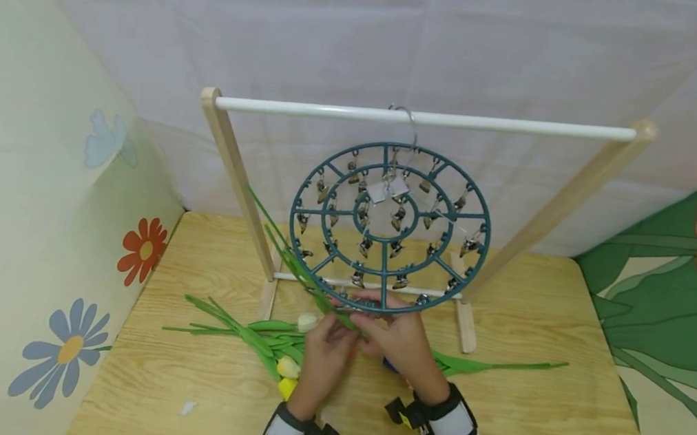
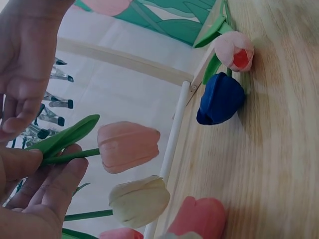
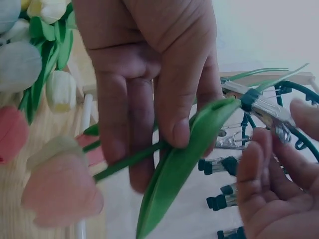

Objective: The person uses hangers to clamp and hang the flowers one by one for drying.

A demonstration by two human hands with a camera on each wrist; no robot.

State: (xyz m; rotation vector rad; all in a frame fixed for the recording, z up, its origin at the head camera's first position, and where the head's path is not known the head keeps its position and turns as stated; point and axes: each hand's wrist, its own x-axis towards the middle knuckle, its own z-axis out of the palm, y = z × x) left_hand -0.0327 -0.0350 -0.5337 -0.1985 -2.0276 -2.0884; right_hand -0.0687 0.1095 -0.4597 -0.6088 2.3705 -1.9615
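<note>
A light pink tulip [image 2: 128, 147] with a green leaf [image 3: 187, 167] is pinched at its stem between the thumb and fingers of my left hand [image 1: 329, 354]. Its blossom points down toward the table. Beside it, my right hand [image 1: 403, 336] grips a metal clip [image 3: 261, 107] at the lower front edge of the hanger. The clip's dark-tipped end touches or nearly touches the leaf's end; whether it bites the stem cannot be told. Thin green stems [image 1: 270, 221] rise up-left past the hanger's rim. The round green clip hanger [image 1: 381, 302] hangs by a metal hook.
A wooden stand with a white rail [image 1: 308, 110] carries the hanger. Tulips with white and yellow blossoms [image 1: 288, 368] lie on the table [image 1: 142, 365] at left. At right lie a blue tulip [image 2: 222, 98] and a pale pink tulip [image 2: 233, 51]. A white scrap [image 1: 188, 408] lies front left.
</note>
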